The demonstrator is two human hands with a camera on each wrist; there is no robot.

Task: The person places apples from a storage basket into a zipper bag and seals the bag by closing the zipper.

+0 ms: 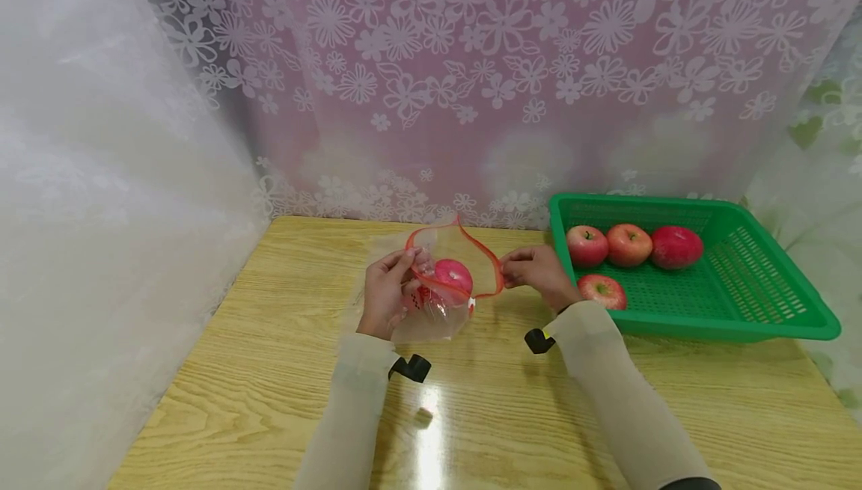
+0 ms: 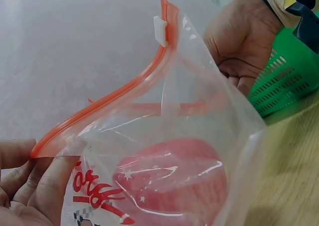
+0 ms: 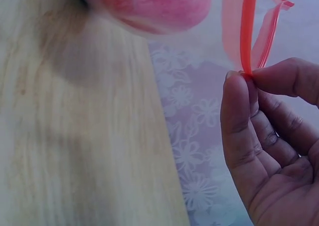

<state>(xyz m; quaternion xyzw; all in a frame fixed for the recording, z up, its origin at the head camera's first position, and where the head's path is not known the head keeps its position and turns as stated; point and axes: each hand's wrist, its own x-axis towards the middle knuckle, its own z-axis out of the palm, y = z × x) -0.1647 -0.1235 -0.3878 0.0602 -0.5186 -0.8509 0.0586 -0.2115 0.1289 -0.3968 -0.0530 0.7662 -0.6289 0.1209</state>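
Note:
A clear zip bag with an orange zip edge and a white slider is held with its mouth spread wide. Inside it lies a red apple, seen through the plastic. My left hand pinches the orange edge on the left side of the mouth. On the opposite side, my right hand pinches the edge between thumb and forefinger, as the right wrist view shows. Red lettering is printed on the bag near the left fingers.
A green plastic basket stands at the right of the wooden table, close to the right hand. Several apples lie in its left half. A floral curtain hangs behind the table, and a pale sheet hangs at left.

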